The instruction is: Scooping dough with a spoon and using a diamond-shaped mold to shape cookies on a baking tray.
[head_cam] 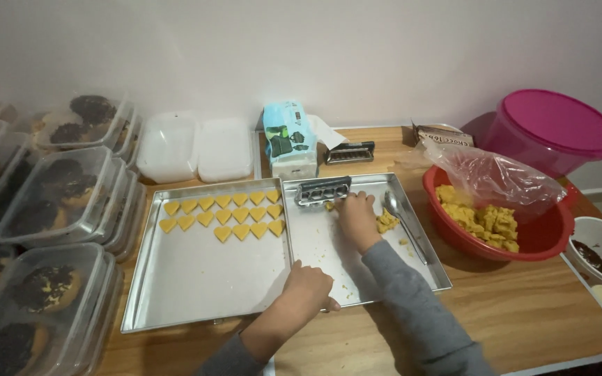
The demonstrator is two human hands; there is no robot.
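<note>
Nearest the camera, the left hand [306,284] lies knuckles-up on the near edge where the two metal trays meet, fingers curled down over the rim, more steadying than gripping. The right hand [355,212] reaches farther in on a grey sleeve, palm down on the right tray [329,264], fingers bunched on a bit of yellow dough [386,222] next to the metal cookie press [322,189]; can't tell if it actually pinches anything. A spoon [403,221] lies just right of that hand.

The left tray [196,278] has heart-shaped dough pieces [223,215] in three rows along its far side, the near part bare. To the right on the tabletop [510,313], a red bowl [538,240] holds crumbly yellow dough under a loose plastic bag [496,177]. On the left are stacked clear boxes [50,202] of dark-topped cookies. Farther back: a white lidded box [193,147], a blue tissue pack [287,136], a pink lidded tub [548,129].
</note>
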